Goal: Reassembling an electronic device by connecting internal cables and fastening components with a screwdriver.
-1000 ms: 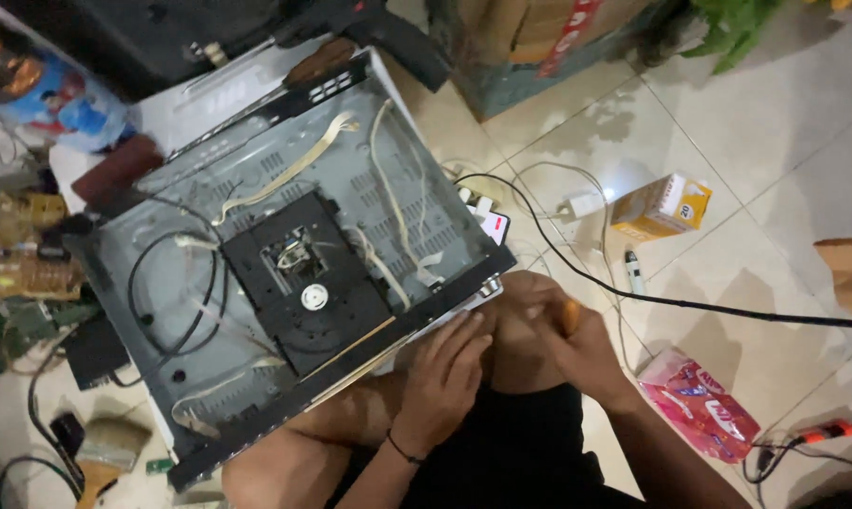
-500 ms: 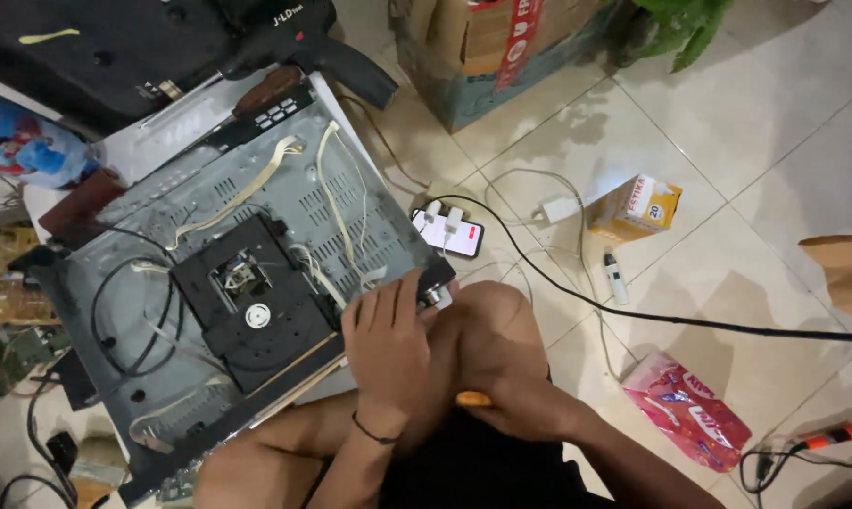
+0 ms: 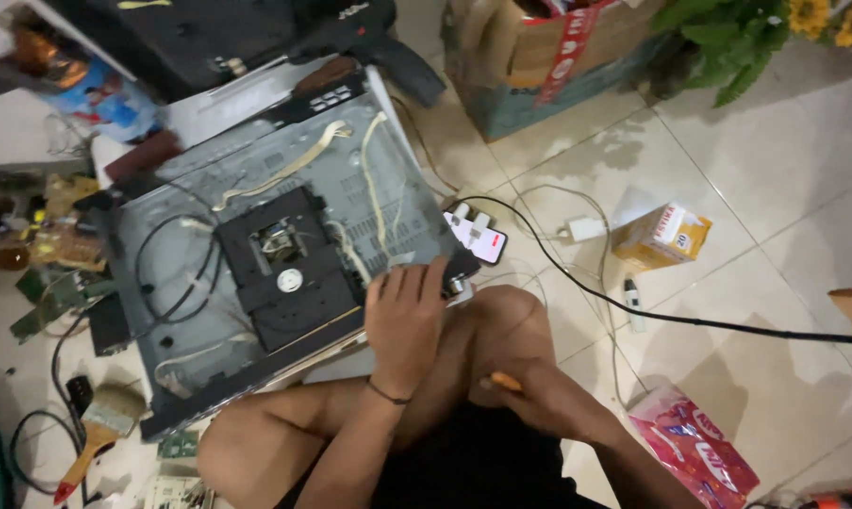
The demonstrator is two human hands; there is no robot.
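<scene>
Head view, looking down. Your left hand (image 3: 405,320) lay flat, fingers spread narrowly, on the near right corner of the opened disc player chassis (image 3: 190,188), which rested tilted across your knees and the tiled floor (image 3: 784,236). The fingertips reached the corner by the black front edge. Your right hand (image 3: 539,401) was closed around an orange-handled tool (image 3: 504,381), held low against your right thigh, well apart from the chassis; only the orange end of the handle showed, so the kind of tool could not be told. Inside the chassis, the black disc drive (image 3: 289,269) sat near the middle, with pale ribbon cables (image 3: 374,179) running to its upper right and black wires (image 3: 176,273) looping to its left. A phone (image 3: 482,240) with a lit screen lay on the floor just beyond the chassis corner. A black cable (image 3: 690,320) crossed the tiles to the right. An orange carton (image 3: 661,236) stood farther right, a pink packet (image 3: 694,443) lay near your right forearm, and a paintbrush (image 3: 100,424) lay at lower left.
</scene>
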